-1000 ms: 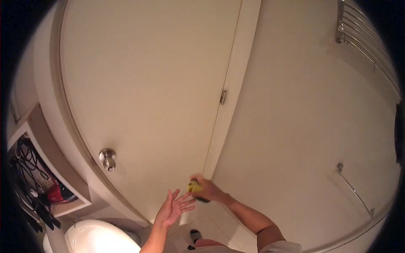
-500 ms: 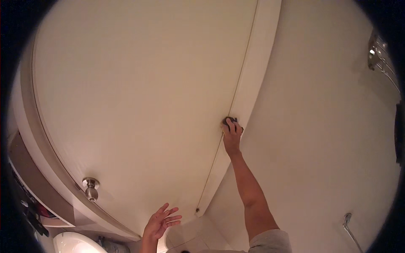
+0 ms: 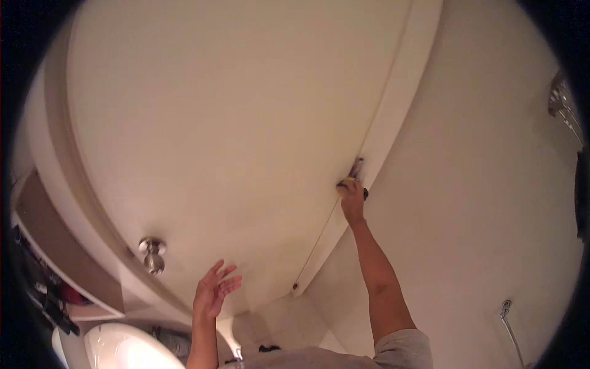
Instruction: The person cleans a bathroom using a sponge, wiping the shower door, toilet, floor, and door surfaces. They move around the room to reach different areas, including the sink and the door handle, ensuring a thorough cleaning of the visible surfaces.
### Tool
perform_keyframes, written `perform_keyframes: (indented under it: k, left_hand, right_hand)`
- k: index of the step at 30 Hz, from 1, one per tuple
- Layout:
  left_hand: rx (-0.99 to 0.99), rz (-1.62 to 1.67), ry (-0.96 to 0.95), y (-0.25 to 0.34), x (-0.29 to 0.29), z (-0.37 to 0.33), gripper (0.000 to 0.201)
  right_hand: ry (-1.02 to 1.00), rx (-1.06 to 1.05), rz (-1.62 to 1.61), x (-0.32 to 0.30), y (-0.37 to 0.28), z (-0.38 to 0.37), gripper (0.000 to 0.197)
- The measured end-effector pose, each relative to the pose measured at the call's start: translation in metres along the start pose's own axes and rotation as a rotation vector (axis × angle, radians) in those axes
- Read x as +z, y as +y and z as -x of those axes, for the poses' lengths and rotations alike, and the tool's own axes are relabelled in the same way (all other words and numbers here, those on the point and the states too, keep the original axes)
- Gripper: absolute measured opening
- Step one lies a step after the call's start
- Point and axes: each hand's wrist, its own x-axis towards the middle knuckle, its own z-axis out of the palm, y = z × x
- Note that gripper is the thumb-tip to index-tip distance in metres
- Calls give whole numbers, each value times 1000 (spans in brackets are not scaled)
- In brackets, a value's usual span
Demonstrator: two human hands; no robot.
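Observation:
My right hand is raised with its fingers closed round a small black and yellow object, whose exact kind I cannot make out. It is at the seam between a pale door and its frame. Just above the hand, a metal hinge shows on that seam. Lower left, my left hand hangs in front of the door, fingers apart and nothing in it. A round metal doorknob juts from the door to its left.
Lower on the seam is a small dark hinge. At lower left are a white basin and a shelf with dark items. A metal rack and a metal fitting are on the right wall. Tiles cover the floor.
My view has shifted, so the door and frame sit farther right. My right hand has moved slightly down the seam, and the hinge now shows above it. The left hand stays open.

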Motion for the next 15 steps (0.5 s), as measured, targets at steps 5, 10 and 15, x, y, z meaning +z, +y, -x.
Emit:
perform_keyframes:
  k: [5,10,15]
  left_hand:
    - [136,91,146,46,-25,20,48]
    - [390,340,155,67,-58,23,36]
    - [432,518,182,84,-65,23,39]
  right_hand:
    - [-155,636,-687,5,-123,20,35]
    - [-389,477,-1174,-21,-312,-18,41]
    - [-353,-181,-1262,4,-467,-23,34]
